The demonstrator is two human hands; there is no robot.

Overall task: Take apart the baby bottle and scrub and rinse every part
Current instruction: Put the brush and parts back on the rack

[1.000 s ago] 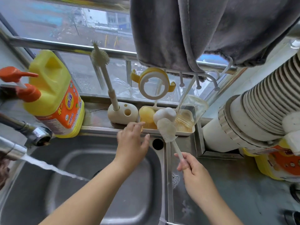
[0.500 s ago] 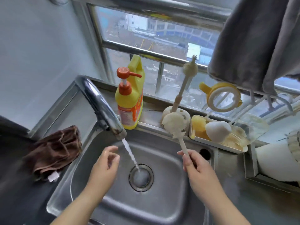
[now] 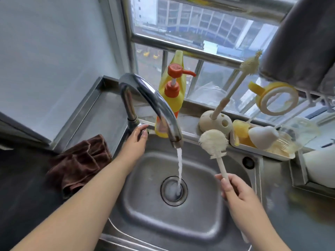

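Left hand (image 3: 136,140) has moved up to the tap (image 3: 154,104) base, fingers curling on it; right hand (image 3: 235,190) is gripping the brush (image 3: 213,142) upright beside running water (image 3: 179,165)

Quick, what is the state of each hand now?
Left hand: at the faucet base, fingers curled; grip cannot be told.
Right hand: holding the bottle brush by its handle.

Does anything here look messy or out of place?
Only a little: the brown cloth lies crumpled on the counter left of the sink, and the faucet runs straight down the drain, washing nothing. No spill or damage shows.
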